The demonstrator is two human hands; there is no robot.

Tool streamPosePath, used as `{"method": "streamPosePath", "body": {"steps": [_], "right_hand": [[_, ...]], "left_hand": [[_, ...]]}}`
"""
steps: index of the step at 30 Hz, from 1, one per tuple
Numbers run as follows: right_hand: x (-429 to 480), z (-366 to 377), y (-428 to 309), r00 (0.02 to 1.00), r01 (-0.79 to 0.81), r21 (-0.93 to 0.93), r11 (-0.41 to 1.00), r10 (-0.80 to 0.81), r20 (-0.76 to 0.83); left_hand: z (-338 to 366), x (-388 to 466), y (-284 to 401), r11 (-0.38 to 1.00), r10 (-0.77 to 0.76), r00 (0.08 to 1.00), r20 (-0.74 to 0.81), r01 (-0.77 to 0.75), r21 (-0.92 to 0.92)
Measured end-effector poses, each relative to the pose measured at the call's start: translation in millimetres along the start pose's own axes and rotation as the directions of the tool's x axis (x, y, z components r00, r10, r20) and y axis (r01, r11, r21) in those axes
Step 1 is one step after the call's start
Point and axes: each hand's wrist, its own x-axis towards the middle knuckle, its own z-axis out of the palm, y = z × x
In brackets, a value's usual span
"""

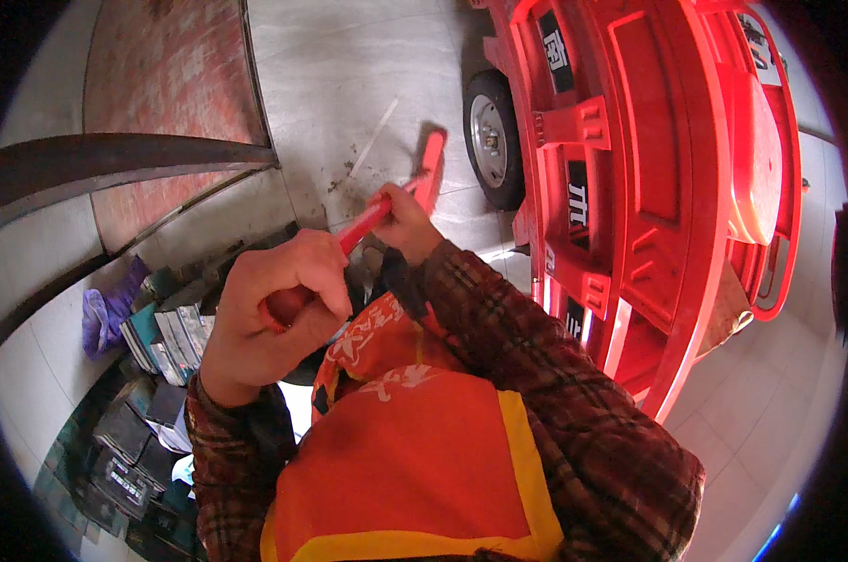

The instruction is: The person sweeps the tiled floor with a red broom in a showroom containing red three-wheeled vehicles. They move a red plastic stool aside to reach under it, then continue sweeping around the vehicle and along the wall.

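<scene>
A broom with a red handle slants away from me towards the tiled floor. My left hand is wrapped around the top end of the handle, with the round end showing inside the curled fingers. Lower down, my right hand grips the same handle. The red broom head rests on or just above the floor, slightly blurred. Left of it lies a scatter of dark dirt on the pale tiles.
At the right stands a red cargo vehicle bed bearing writing, its wheel near the broom head. A worn reddish board and dark curved bar are left. Dark batteries, stacked boxes and purple cloth sit lower left.
</scene>
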Motion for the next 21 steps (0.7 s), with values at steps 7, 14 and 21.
{"method": "streamPosePath", "body": {"steps": [7, 14, 21], "right_hand": [[-14, 12, -48, 0.901, -0.399, 0.533, 0.746, 0.427, 0.076], [-105, 5, -125, 0.789, -0.609, 0.249, 0.753, 0.546, 0.281], [-186, 31, -139, 0.731, -0.682, -0.116, 0.722, 0.671, -0.125]], "left_hand": [[27, -24, 29, 0.918, 0.247, 0.888, 0.387, -0.343, 0.2], [41, -46, -67, 0.947, 0.097, 0.99, 0.102, -0.123, 0.296], [119, -36, -156, 0.931, 0.257, 0.938, -0.232, -0.176, 0.321]]}}
